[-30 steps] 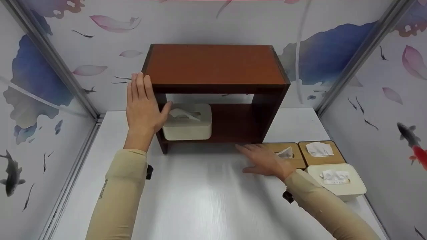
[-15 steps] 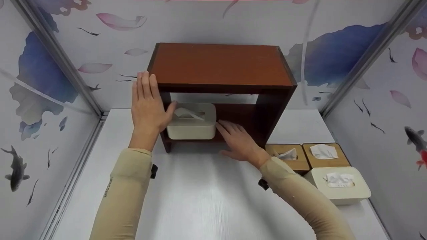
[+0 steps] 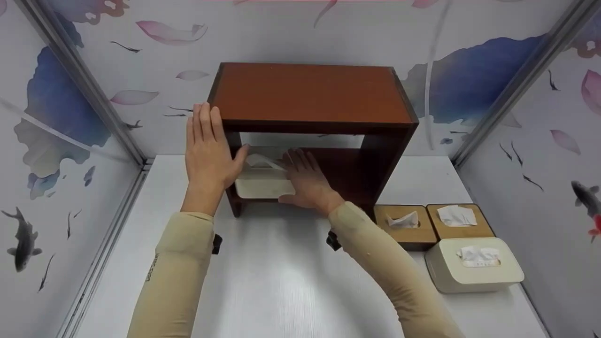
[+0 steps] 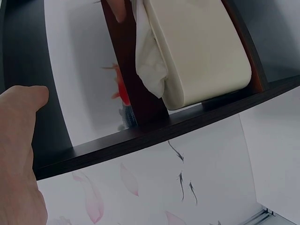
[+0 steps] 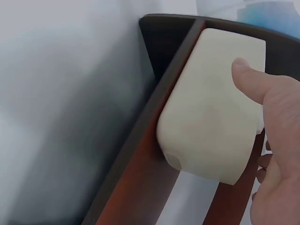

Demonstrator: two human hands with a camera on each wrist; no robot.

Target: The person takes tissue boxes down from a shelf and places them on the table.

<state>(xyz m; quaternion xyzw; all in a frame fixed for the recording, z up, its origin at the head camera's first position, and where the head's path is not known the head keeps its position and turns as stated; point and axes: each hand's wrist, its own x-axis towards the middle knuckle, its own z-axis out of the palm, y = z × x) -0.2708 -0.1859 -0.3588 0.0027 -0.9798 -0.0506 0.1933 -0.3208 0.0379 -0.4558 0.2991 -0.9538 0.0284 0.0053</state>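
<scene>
A small reddish-brown wooden shelf (image 3: 314, 96) stands at the back of the white table. On its lower board, at the left end, sits a cream tissue box (image 3: 263, 185) with a tissue poking from its top slot. Flat against the shelf's left side lies my left hand (image 3: 206, 152), fingers together and thumb pointing inward. My right hand (image 3: 307, 180) reaches over the right end of the box with fairly straight fingers, hiding that end. In the right wrist view, the thumb (image 5: 251, 79) overlaps the box's front face.
Two bamboo-topped tissue boxes, a left one (image 3: 406, 230) and a right one (image 3: 474, 230), stand side by side right of the shelf. Another cream tissue box (image 3: 474, 272) sits in front of them. Printed walls (image 3: 300, 33) enclose the table.
My right hand has moved left from beside the bamboo-topped boxes, into the shelf opening and over the cream tissue box's right end. My left hand stays against the shelf's side.
</scene>
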